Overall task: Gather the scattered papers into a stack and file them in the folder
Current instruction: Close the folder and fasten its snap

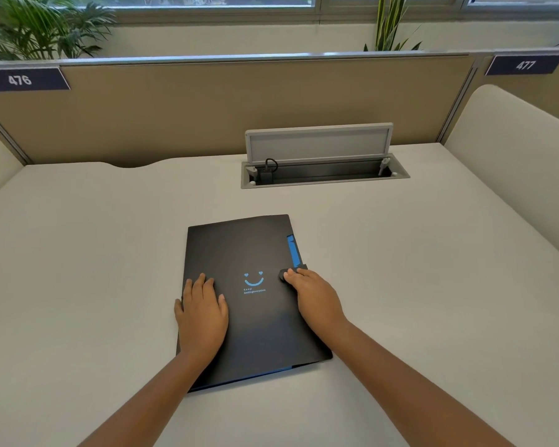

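Note:
A black folder [239,250] with a blue smiley print lies closed on the white desk [417,285], with blue inner edges showing at its right side and bottom. My left hand [202,312] lies flat on the cover's left part, fingers apart. My right hand [317,296] rests on the right part, its fingertips on the round black snap tab [284,275] at the folder's right edge. No loose papers are in view.
An open cable box [323,171] with its lid raised sits in the desk behind the folder. Beige partition panels [207,111] labelled 476 and 477 close off the back. A cream side divider [510,162] stands at the right. Plants stand behind the partition.

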`<state>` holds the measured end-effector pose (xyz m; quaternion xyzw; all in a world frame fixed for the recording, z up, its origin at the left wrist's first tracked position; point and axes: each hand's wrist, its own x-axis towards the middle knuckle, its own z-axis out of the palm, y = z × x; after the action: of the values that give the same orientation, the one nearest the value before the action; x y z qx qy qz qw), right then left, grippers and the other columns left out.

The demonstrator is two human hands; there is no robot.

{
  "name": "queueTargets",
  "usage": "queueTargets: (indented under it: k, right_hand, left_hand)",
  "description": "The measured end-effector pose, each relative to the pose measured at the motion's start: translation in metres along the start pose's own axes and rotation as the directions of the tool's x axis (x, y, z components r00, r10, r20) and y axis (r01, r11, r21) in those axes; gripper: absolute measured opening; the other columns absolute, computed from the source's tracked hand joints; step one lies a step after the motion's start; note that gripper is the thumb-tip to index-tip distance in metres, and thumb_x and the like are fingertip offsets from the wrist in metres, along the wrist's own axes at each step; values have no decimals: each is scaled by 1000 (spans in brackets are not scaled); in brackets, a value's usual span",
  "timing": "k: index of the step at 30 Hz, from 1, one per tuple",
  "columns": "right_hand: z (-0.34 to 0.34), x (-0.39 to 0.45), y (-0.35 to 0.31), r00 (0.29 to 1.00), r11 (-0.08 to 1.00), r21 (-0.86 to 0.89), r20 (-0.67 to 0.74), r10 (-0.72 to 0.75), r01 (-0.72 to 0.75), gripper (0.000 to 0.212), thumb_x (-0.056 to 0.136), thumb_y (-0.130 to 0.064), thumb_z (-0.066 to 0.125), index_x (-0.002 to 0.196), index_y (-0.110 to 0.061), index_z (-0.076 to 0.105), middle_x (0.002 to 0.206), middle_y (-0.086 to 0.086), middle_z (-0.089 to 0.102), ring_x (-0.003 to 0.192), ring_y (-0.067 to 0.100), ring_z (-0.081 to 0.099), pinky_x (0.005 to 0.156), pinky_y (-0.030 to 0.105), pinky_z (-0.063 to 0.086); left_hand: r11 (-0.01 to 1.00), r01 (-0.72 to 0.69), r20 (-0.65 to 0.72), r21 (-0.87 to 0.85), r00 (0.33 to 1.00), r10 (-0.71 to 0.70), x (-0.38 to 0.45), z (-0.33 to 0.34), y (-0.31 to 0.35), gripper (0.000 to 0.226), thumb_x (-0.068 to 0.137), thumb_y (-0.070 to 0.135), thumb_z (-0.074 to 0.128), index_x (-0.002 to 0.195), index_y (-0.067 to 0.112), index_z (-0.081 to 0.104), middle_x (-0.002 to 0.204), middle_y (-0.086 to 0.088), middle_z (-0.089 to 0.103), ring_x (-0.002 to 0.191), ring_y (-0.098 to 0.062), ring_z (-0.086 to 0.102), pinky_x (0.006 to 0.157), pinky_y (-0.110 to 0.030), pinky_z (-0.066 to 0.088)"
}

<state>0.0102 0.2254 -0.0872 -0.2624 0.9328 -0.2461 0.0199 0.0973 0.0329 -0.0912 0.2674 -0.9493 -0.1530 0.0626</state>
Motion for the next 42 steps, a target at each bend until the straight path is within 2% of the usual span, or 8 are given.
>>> queueTargets:
  k: [8, 18, 23, 27, 30, 33, 36, 42]
  right_hand:
    - [-9, 14, -23, 998, 976, -214, 40, 46, -36, 28, 91, -3, 42, 114, -10, 56, 106, 11, 60, 97, 24, 57, 78, 30, 45]
    - [0, 1, -20, 993, 994, 6, 46, 112, -113, 36, 90, -6, 38, 124, -15, 48, 128, 9, 51, 117, 23, 49, 85, 29, 43]
    - [1, -21, 6, 999, 945, 323, 12, 45, -47, 41, 91, -13, 49, 130, -24, 50, 144, -8, 42, 138, 7, 28, 109, 16, 21]
    - [4, -26, 8, 997, 947, 320, -46, 58, -41, 39, 90, -18, 53, 128, -24, 52, 145, -9, 40, 137, 6, 29, 108, 15, 21]
    - [3, -27, 7, 995, 939, 343, -76, 61, -32, 39, 89, -21, 56, 127, -27, 52, 144, -11, 40, 135, 5, 32, 104, 7, 21]
    - [0, -28, 7, 989, 896, 442, -97, 108, -55, 45, 86, -22, 61, 128, -31, 48, 142, -18, 34, 132, -1, 32, 99, -2, 19]
    - [-4, -28, 6, 956, 772, 618, -107, 274, -152, 61, 84, -27, 65, 137, -30, 34, 140, -19, 33, 129, -2, 32, 107, 15, 26]
    - [-20, -21, -3, 863, 502, 705, 452, 226, -501, 46, 80, -47, 64, 119, -27, 49, 113, -8, 64, 98, 9, 65, 78, 23, 53]
  left_hand:
    - [1000, -1, 1, 4, 1000, 1, -1, -2, 1, 44, 94, 25, 37, 136, 11, 38, 151, -7, 30, 142, -25, 18, 113, -48, 20]
    - [963, 51, -6, -265, 999, -54, 6, -14, -4, 47, 89, 19, 50, 134, 5, 40, 146, -14, 36, 134, -30, 33, 110, -48, 30]
    - [607, 419, 116, -676, 873, -474, 16, -38, -16, 59, 89, 25, 52, 138, 5, 27, 136, -21, 41, 115, -41, 48, 94, -48, 43]
    - [164, 623, 541, -765, 759, -362, 22, -57, -27, 48, 92, 34, 50, 127, 4, 38, 112, -10, 54, 86, -29, 60, 66, -37, 49]
    - [358, 599, 593, -717, 793, -138, 14, -52, -22, 44, 91, 33, 52, 122, 2, 48, 112, -16, 62, 95, -32, 62, 76, -42, 54]
    - [346, 484, 488, -804, 869, -82, 9, -47, -18, 42, 91, 22, 54, 129, 7, 44, 121, -18, 59, 101, -33, 61, 82, -43, 53]
    - [324, 389, 399, -862, 916, -39, 11, -54, -22, 40, 91, 22, 54, 129, 12, 45, 121, -13, 60, 103, -31, 62, 88, -46, 51]
    - [278, 340, 345, -899, 938, -32, 28, -78, -44, 33, 90, 27, 53, 123, 19, 52, 114, -8, 67, 98, -30, 66, 81, -43, 54]
